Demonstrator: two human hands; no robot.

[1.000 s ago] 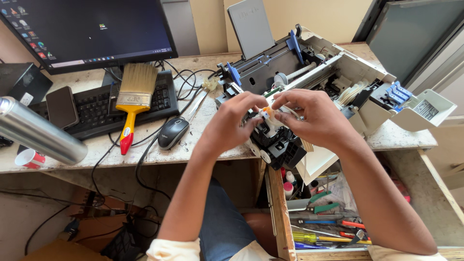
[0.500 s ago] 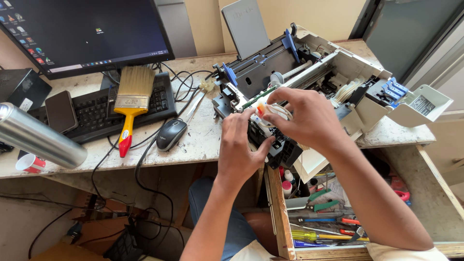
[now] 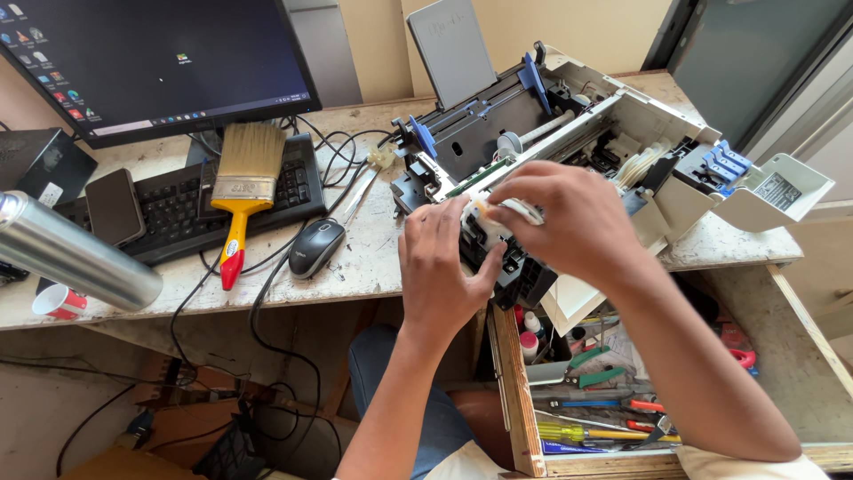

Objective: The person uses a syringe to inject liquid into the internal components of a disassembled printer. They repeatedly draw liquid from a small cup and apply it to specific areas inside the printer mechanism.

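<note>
Both hands are on the black plastic print-carriage block (image 3: 520, 267) at the front edge of the opened grey-and-white printer (image 3: 569, 133), right at the lip of the pale marble-topped desk (image 3: 355, 267). The left hand (image 3: 440, 271) presses flat against the block's near side, fingers together. The right hand (image 3: 569, 222) curls over the top, fingertips pinched on a small white piece (image 3: 515, 209). Just left lies a black computer mouse (image 3: 315, 249), then a yellow-handled paintbrush (image 3: 240, 191) across the black keyboard (image 3: 178, 209). Below, an open wooden drawer (image 3: 515, 391) holds tools.
</note>
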